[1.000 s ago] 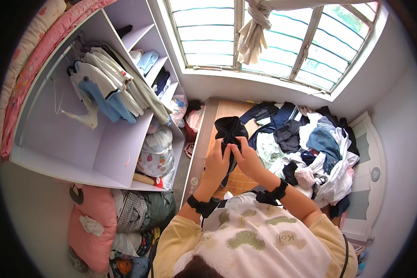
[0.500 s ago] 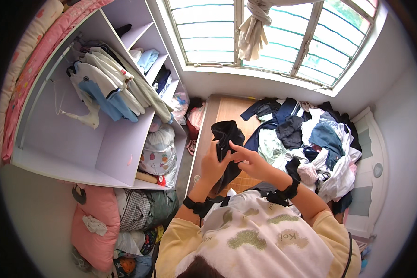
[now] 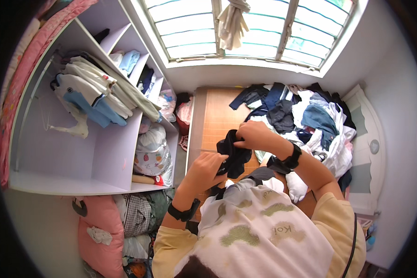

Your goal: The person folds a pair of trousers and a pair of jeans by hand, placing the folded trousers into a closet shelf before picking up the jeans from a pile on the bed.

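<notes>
A piece of black clothing (image 3: 236,160) hangs bunched in front of my chest, gripped from both sides. My left hand (image 3: 205,170) is closed on its lower left part, with a thin pale strip (image 3: 207,150) sticking out just above the fingers. My right hand (image 3: 256,135) pinches the upper right edge of the cloth from above. Folds hide the cut of the garment, so I cannot make out its exact kind. Beyond and to the right of my hands spreads a heap of mixed clothes (image 3: 289,116), dark, white and blue.
The clothes lie on a wooden bed board (image 3: 220,109) below the window (image 3: 259,32). A white headboard (image 3: 363,148) closes off the right side. On the left stands an open wardrobe (image 3: 69,160) with hanging shirts (image 3: 90,95). Below it are a pink cushion (image 3: 102,231) and stuffed bags (image 3: 138,213).
The black garment has been drawn lower and bunched up. My right hand has risen to its upper edge, while my left has dropped. The view has shifted slightly, and a white-socked foot now shows.
</notes>
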Demonstrator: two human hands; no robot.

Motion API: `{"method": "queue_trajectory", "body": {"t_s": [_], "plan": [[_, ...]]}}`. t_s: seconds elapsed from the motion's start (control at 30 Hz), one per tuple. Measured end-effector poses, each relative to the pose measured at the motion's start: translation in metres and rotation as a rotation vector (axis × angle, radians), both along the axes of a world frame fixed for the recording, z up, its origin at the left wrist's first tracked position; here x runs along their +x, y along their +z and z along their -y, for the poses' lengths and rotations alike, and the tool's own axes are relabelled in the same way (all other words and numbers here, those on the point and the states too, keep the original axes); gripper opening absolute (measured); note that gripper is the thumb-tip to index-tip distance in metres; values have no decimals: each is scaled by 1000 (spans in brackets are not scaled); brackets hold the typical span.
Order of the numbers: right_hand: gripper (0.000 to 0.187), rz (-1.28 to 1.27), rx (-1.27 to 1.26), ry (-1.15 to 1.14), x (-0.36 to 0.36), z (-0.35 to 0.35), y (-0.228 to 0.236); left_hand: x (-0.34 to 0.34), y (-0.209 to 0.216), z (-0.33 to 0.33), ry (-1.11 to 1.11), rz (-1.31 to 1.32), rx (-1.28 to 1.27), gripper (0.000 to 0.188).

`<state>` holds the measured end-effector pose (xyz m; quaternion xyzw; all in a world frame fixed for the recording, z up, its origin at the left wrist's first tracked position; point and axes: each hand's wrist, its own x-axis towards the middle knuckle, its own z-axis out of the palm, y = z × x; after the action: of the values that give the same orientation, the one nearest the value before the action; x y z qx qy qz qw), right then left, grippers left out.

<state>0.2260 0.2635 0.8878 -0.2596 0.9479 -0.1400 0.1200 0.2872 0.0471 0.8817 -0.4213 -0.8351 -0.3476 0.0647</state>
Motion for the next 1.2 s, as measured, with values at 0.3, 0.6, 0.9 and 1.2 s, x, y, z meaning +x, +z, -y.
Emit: {"method": "queue_trajectory", "body": {"t_s": [0.3, 0.6, 0.9, 1.2], "plan": [[21, 3, -326, -201, 34, -24, -33, 17, -28, 31, 268, 120, -1, 28], [22, -156, -586, -259, 60, -26, -13, 13, -21, 28, 299, 96, 52, 29], [11, -84, -871, -370, 63, -39, 20, 21, 2, 23, 177, 2, 232, 33], [26, 182, -498, -21, 95, -52, 47, 33, 12, 30, 15, 124, 28, 45]]}}
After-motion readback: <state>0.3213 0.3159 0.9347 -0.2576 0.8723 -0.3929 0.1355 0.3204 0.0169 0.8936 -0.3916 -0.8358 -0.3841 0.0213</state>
